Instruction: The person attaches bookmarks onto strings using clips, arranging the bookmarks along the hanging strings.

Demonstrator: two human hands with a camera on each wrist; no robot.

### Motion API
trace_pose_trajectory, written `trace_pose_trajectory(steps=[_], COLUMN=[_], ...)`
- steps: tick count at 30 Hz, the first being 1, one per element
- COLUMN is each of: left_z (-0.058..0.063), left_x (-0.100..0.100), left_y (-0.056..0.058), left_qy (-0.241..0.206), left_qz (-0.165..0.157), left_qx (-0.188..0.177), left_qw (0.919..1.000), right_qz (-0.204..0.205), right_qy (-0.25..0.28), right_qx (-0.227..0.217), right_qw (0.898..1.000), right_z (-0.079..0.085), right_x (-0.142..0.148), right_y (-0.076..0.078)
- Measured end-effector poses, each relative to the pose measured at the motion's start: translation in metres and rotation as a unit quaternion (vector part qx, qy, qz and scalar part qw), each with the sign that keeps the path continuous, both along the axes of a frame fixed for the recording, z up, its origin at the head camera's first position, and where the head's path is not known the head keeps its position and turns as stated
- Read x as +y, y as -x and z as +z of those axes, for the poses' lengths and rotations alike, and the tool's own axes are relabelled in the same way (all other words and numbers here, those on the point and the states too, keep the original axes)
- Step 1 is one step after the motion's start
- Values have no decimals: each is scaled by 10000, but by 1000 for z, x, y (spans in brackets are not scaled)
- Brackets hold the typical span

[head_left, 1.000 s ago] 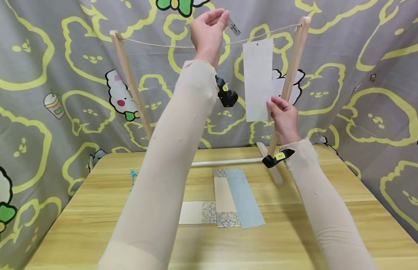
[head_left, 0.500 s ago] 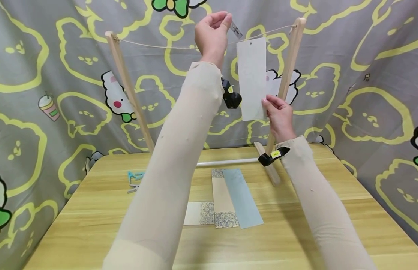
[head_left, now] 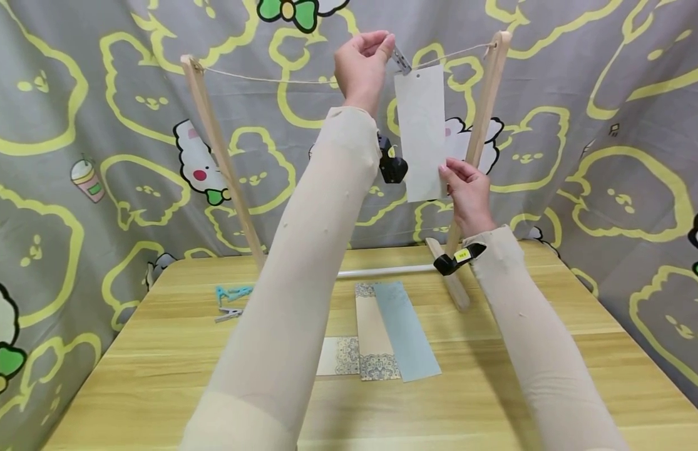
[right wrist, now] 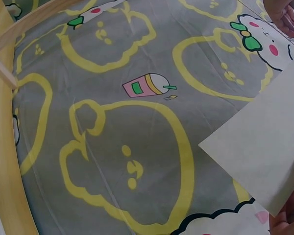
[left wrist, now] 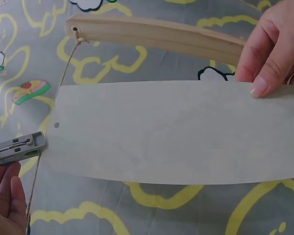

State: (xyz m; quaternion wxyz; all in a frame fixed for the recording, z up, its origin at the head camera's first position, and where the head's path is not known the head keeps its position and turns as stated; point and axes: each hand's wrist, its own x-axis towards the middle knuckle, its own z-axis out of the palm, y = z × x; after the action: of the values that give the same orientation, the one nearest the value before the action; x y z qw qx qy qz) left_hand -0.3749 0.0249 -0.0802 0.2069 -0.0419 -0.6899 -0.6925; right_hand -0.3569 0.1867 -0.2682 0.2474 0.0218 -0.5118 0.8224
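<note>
My left hand (head_left: pixel 364 66) is raised to the string (head_left: pixel 270 80) and pinches a grey clothespin (head_left: pixel 402 61) by its handle end. In the left wrist view the tip of the clothespin (left wrist: pixel 22 148) meets the string and the top edge of a pale card (left wrist: pixel 161 132). Whether it clamps the card, I cannot tell. Held upright against the string, the card (head_left: pixel 422 131) has a small hole near its top. My right hand (head_left: pixel 469 194) pinches its lower right edge between thumb and fingers.
Two wooden posts (head_left: pixel 488 106) carry the string, with a white rod (head_left: pixel 388 271) low between them. On the table (head_left: pixel 495 388) lie a blue card (head_left: pixel 407 332), a beige patterned card (head_left: pixel 374 326), another patterned card (head_left: pixel 337 356), blue clothespins (head_left: pixel 233 293) and a grey clothespin (head_left: pixel 229 314).
The clothespin in my left hand has come down and right, from above the string to the card's top edge. The card first shifted slightly left in view, then stayed nearly still.
</note>
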Motion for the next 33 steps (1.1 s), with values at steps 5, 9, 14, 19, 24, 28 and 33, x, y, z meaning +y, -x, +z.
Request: trace_pose_trajectory(steps=[5,9,14,19,24,28,33], left_z=[-1,0,0,-1,-3,-4,-4], left_x=[5,9,11,10,10,12,12], left_y=[0,-1,-1,-4,-5,-7,-9], left_qy=[95,192,417,645,917,982,1121], left_qz=[-71,-132,-218,-264,-261,-266,-305], left_qx=[-62,-87,-85,22,97,31,-90], left_qw=[9999,9997,9989,9976,9954,9948,9932], right_qz=[-10,-50,-46,-20,-78,-123,-155], right_qy=[-40,-52,-33,-48,-99,-65,-100], right_qx=[53,81,43,46,94,87,5], right_qw=[10000,9999,10000,10000,9999,9999,9998], right_z=[0,0,-1,-1,-2,-3,-6], right_x=[1,1,0,-1,-1,-2,-3], right_y=[0,1,1,2,4,4,4])
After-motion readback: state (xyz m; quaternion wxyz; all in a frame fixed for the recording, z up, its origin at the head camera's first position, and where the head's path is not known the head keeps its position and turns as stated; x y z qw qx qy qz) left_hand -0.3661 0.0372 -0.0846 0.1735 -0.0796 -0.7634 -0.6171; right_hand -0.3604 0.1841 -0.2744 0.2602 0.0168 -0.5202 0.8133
